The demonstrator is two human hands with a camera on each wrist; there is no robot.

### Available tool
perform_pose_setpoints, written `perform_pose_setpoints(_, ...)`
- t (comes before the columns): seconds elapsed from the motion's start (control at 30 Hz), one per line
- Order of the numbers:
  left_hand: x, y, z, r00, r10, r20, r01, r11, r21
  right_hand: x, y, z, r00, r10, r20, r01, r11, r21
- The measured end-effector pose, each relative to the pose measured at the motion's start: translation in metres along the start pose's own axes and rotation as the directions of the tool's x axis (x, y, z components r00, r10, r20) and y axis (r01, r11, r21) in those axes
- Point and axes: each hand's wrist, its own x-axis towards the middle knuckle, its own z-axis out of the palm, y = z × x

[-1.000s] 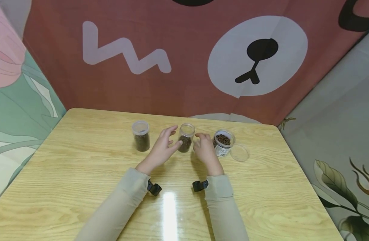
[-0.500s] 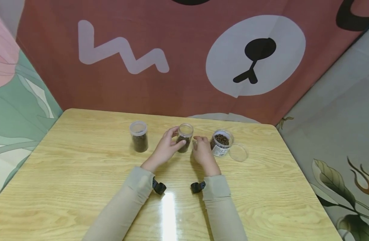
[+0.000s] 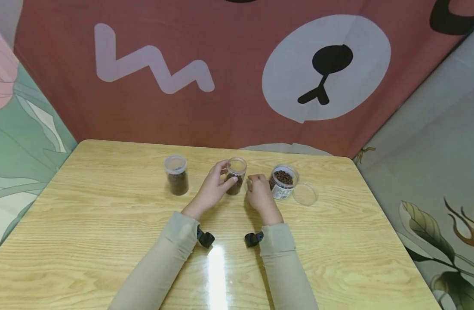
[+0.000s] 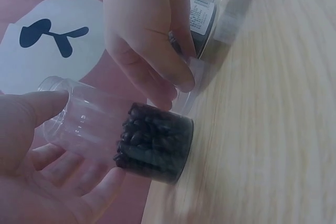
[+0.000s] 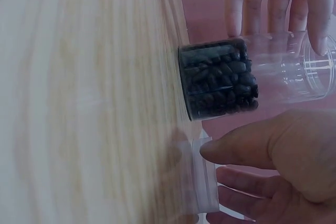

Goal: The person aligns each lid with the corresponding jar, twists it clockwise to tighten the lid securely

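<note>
An open clear plastic jar (image 3: pixel 235 174), partly filled with dark beans (image 5: pixel 220 80), stands upright on the table. My left hand (image 3: pixel 211 189) holds it from the left; in the left wrist view its thumb lies by the neck and the fingers reach round the far side. Just right of the jar, my right hand (image 3: pixel 259 194) is low at the table. Its thumb and fingers pinch the rim of a clear lid (image 5: pixel 203 177). From the head view most of this lid is hidden behind the right hand.
A wider open jar (image 3: pixel 283 181) with a label and brown beans stands right of the right hand, a loose clear lid (image 3: pixel 305 194) beside it. Left of the left hand is a lidded jar (image 3: pixel 176 175) of dark contents. A printed cloth (image 3: pixel 163 116) hangs behind the table (image 3: pixel 117 206).
My left hand has come in from the left and taken hold of the jar. The right hand has dropped slightly beside it, its fingers drawing together on the lid.
</note>
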Motion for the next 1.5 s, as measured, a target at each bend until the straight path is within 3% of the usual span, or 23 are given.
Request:
perform_pose_setpoints(0.67,-0.002,-0.003,-0.014,0.999,0.019,0.038,-0.018,1.000,-0.021,0.004,0.002,-0.007,0.998,-0.058,-0.011,0.058,0.998,0.034)
perform_pose_setpoints(1.0,-0.006,-0.005,-0.023,0.997,0.022,0.072,-0.020,0.999,-0.040,0.000,-0.001,-0.014,0.996,-0.061,-0.072,0.072,0.982,0.173)
perform_pose_setpoints(1.37,-0.019,-0.015,-0.041,0.984,-0.001,0.176,0.010,0.999,-0.053,-0.005,-0.007,-0.021,0.987,0.009,-0.161,0.070,0.875,0.479)
perform_pose_setpoints(1.5,-0.020,-0.017,-0.044,0.980,0.017,0.200,-0.002,0.997,-0.077,-0.007,-0.009,-0.025,0.984,0.035,-0.175,0.076,0.808,0.585)
